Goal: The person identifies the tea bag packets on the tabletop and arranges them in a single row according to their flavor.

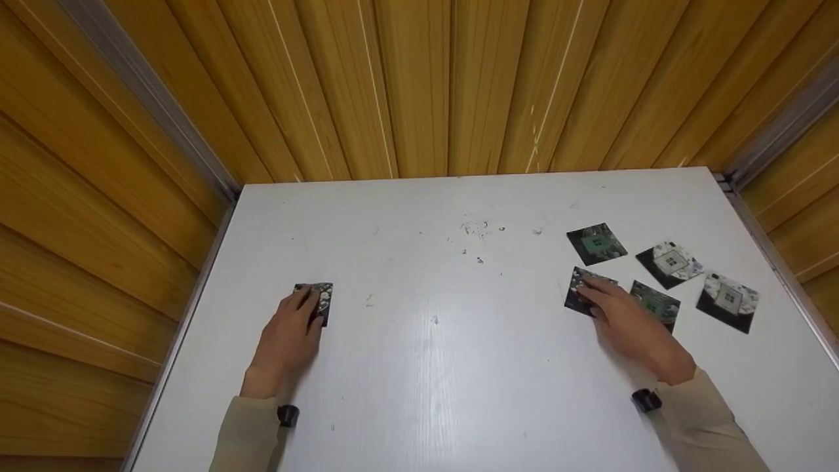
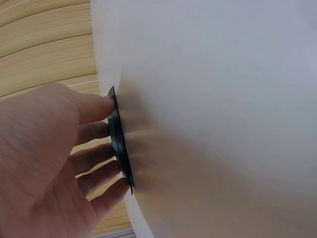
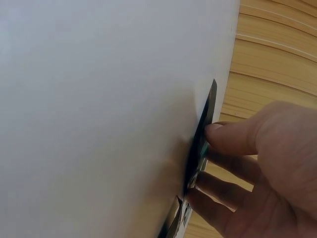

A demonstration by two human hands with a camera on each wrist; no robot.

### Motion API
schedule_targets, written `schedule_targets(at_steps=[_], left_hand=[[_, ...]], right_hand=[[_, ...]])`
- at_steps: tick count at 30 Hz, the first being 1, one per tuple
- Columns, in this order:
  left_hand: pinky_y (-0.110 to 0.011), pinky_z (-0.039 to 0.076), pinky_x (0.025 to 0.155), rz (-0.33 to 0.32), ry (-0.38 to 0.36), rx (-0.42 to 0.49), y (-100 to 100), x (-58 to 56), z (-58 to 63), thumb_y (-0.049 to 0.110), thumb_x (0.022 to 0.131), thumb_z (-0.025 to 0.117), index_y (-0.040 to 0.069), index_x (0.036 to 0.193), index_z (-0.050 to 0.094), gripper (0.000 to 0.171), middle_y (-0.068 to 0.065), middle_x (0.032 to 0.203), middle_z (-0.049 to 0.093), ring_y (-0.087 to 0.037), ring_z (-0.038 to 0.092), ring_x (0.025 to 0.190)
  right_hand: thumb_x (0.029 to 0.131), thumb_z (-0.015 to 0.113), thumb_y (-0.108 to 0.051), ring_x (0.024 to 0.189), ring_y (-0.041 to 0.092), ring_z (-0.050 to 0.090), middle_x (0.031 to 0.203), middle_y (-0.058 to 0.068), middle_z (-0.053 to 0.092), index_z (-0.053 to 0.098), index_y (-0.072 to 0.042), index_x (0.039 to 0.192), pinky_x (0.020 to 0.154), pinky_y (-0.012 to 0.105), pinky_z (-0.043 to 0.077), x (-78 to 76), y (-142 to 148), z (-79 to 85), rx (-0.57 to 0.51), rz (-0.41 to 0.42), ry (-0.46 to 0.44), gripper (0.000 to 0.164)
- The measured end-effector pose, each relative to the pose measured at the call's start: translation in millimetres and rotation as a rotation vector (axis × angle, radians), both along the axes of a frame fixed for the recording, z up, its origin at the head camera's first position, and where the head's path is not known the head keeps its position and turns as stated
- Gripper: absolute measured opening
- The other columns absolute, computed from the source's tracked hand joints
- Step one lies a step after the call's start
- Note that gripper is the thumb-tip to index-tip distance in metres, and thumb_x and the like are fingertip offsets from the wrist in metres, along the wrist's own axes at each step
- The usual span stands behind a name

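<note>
Two square tiles lie under my hands, one beneath each. My left hand (image 1: 288, 337) is spread loosely, thumb and fingertips resting on the left tile (image 1: 324, 300), which lies toward the table's left side. My right hand (image 1: 629, 322) is likewise spread, its fingertips touching the right tile (image 1: 575, 298). Just beside that one, my hand partly covers a green-centred tile (image 1: 663, 307); another green-centred tile (image 1: 595, 244) lies beyond. Farther right are two pale-centred tiles (image 1: 729, 301), near each other. Everything sits on the white table (image 1: 432, 387), with yellow-brown wood-look panels (image 1: 419, 85) behind.
</note>
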State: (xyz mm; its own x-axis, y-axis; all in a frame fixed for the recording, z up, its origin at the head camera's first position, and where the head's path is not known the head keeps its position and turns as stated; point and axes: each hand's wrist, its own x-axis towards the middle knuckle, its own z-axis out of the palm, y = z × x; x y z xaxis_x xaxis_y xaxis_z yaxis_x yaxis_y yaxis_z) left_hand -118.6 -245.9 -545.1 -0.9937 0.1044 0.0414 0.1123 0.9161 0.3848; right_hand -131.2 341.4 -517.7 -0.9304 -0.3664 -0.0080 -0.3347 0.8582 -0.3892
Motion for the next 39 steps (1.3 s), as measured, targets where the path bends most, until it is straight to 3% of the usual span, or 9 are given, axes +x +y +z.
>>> schedule_targets(at_steps=[15, 20, 33, 39], left_hand=[[-0.063, 0.04, 0.122, 0.014, -0.021, -0.008, -3, -0.2, -2.2, 0.022, 0.11, 0.059, -0.003, 0.158, 0.048, 0.055, -0.027, 0.166, 0.041, -0.047, 0.04, 0.154], [-0.062, 0.041, 0.122, 0.021, -0.024, -0.001, -3, 0.3, -3.6, 0.024, 0.111, 0.057, -0.001, 0.158, 0.049, 0.054, -0.025, 0.166, 0.042, -0.046, 0.04, 0.154], [-0.063, 0.039, 0.123, 0.005, -0.024, 0.016, -5, 1.4, -3.8, 0.022, 0.111, 0.056, -0.002, 0.158, 0.049, 0.053, -0.026, 0.165, 0.042, -0.046, 0.04, 0.154], [-0.062, 0.038, 0.124, 0.011, -0.035, 0.019, -3, -0.1, -3.5, 0.024, 0.112, 0.055, -0.001, 0.158, 0.048, 0.054, -0.025, 0.166, 0.041, -0.045, 0.039, 0.155]], right_hand=[[0.105, 0.058, 0.004, 0.149, 0.05, 0.043, 0.164, 0.025, 0.043, 0.056, 0.006, 0.15, 0.118, 0.063, 0.044, -2.5, -26, -4.7, 0.015, 0.039, 0.032, 0.045], [0.104, 0.06, 0.004, 0.146, 0.049, 0.048, 0.16, 0.025, 0.048, 0.06, 0.006, 0.146, 0.113, 0.06, 0.05, -5.9, -41, -5.5, 0.023, 0.062, 0.07, 0.042], [0.106, 0.058, 0.002, 0.147, 0.047, 0.048, 0.16, 0.023, 0.049, 0.061, 0.002, 0.148, 0.116, 0.058, 0.049, -13.1, -88, -5.4, 0.006, 0.097, 0.046, 0.041], [0.107, 0.057, 0.002, 0.146, 0.045, 0.051, 0.157, 0.023, 0.052, 0.063, 0.002, 0.145, 0.118, 0.057, 0.047, -18.3, -107, -8.4, -0.024, 0.124, 0.099, 0.038]])
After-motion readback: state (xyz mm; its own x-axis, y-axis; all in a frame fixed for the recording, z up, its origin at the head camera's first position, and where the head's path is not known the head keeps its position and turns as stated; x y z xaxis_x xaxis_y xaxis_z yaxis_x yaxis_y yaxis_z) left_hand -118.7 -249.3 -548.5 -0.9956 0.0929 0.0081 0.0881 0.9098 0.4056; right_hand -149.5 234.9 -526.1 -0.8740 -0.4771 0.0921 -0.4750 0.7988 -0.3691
